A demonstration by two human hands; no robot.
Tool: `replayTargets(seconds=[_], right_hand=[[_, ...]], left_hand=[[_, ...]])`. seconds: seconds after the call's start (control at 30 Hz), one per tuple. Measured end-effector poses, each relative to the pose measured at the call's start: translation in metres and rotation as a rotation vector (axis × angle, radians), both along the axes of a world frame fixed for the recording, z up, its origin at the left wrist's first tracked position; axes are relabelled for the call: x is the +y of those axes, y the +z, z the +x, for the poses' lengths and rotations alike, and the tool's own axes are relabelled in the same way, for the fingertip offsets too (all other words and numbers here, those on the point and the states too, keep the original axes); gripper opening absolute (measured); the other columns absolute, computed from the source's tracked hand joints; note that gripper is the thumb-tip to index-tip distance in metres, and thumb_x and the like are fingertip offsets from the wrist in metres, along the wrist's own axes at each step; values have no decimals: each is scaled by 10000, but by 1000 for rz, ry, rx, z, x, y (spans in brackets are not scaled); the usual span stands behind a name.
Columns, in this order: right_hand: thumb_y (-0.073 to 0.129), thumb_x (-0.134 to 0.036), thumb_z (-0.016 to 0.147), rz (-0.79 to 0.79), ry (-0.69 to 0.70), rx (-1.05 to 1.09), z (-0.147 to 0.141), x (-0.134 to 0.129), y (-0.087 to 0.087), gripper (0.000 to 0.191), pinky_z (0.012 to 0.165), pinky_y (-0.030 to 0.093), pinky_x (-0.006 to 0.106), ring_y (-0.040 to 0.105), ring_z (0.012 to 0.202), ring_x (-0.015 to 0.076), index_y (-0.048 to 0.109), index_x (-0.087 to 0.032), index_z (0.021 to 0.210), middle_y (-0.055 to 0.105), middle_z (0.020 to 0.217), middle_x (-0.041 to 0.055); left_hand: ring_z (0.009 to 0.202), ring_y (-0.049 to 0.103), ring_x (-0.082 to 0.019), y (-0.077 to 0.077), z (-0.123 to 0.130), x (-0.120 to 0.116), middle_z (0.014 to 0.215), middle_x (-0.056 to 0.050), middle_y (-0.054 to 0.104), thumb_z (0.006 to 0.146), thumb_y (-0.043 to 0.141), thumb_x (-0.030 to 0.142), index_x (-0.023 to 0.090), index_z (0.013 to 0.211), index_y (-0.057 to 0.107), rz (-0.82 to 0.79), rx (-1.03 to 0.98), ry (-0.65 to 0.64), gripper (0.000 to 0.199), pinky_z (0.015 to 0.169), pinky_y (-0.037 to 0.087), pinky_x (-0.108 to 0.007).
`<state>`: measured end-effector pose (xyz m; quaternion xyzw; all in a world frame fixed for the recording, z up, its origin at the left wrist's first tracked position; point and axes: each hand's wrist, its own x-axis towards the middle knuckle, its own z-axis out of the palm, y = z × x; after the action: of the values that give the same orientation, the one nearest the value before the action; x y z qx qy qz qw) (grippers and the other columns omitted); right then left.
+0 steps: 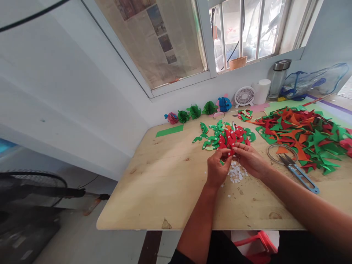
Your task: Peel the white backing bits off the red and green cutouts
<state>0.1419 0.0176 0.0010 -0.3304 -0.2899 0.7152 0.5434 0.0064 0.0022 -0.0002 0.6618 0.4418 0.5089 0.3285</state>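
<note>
Both my hands meet over the wooden table around a red paper piece (230,151) that carries small white squares. My left hand (219,167) pinches it from the left. From the right, the fingertips of my right hand (250,160) close on the same piece. Just beyond my fingers lies a heap of red paper cut-outs (238,135) dotted with white squares. Green wavy paper cut-outs (213,141) with similar squares lie to its left. Below my hands, small white squares (237,173) are scattered on the wood.
At right, a big pile of red, orange and green paper scraps (302,135) spreads beside blue-handled thread snips (301,176) and a metal ring (271,152). Along the wall stand folded paper figures (194,111), a small white fan (244,96) and a glass bottle (276,82). A green strip (169,131) lies at left.
</note>
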Motion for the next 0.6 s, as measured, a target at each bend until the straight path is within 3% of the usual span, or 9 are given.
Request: replayTargets(seconds=[0.27,0.4,0.5,0.6], right_hand=[[797,-309,566,16,-67,-62,-2,0,1,256,581,412,227,538,598,92,636,-203,734,619,675,-30],[774,-366,569,64,-112,-201,-2,2,-3,280,564,408,229,528,581,93,630,-185,729,617,681,-20],[727,-408,601,107,-139,-343,-2,3,-5,284,543,400,232,508,550,96,626,-180,737,603,647,-21],[687,-430,616,145,-150,-475,-2,2,-4,287,501,377,231,473,515,98,629,-172,727,581,604,-22]], left_hand=[[688,616,-130,-4,-2,3,821,-38,685,754,610,240,176,945,634,-32,-33,18,204,678,492,-240],[682,611,-124,-5,-2,4,825,-39,677,775,578,232,165,952,609,-28,7,11,192,651,488,-238],[745,608,-143,-1,-3,2,847,-44,663,755,605,228,171,958,605,74,94,92,211,680,490,-261],[847,587,-169,1,-3,1,864,-54,640,751,610,206,175,901,616,284,187,224,153,780,483,-313]])
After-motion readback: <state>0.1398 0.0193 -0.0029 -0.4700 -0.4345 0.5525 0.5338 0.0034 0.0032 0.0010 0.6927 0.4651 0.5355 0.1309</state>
